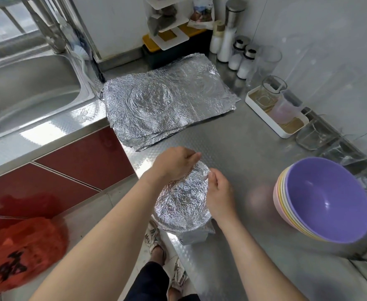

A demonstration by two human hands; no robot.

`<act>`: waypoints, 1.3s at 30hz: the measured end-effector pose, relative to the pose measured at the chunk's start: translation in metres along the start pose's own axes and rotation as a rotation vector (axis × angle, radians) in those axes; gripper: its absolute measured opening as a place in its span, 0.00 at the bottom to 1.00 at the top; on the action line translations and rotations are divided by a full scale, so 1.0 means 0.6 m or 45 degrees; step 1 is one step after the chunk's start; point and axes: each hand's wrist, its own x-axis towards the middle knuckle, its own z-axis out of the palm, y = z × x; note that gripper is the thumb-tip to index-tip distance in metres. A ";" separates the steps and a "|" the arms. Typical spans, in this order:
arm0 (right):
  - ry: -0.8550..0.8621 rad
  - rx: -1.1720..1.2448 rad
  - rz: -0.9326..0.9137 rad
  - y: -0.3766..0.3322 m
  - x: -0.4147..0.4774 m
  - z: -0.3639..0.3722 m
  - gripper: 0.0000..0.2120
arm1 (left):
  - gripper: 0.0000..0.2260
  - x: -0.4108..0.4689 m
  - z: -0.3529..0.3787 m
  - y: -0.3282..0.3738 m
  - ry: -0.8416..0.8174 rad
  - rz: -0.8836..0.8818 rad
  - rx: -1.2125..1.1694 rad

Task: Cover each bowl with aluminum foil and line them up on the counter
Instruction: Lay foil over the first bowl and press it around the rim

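A bowl wrapped in crinkled aluminum foil sits at the counter's front edge, tilted toward me. My left hand curls over its far rim and pinches the foil there. My right hand pinches the foil at the bowl's right rim. A stack of several plastic bowls, purple on top with pink and yellow below, stands to the right. A pile of flat foil sheets lies further back on the counter.
The steel counter has a sink to the left. Spice jars, a white tray with glasses and clear glass containers line the right wall. A red plastic bag lies on the floor.
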 end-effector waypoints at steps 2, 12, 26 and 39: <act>-0.023 0.067 0.007 -0.003 -0.001 -0.001 0.13 | 0.19 0.001 0.002 -0.003 -0.013 0.014 -0.022; -0.089 0.148 0.021 0.001 0.000 0.002 0.16 | 0.15 -0.004 0.003 -0.005 0.047 0.040 -0.030; -0.256 -0.054 -0.060 -0.009 0.027 -0.013 0.16 | 0.08 -0.037 -0.003 -0.012 0.229 0.207 0.011; -0.305 -0.284 -0.136 -0.002 0.024 -0.020 0.18 | 0.15 -0.092 0.011 -0.055 0.336 -0.267 -0.327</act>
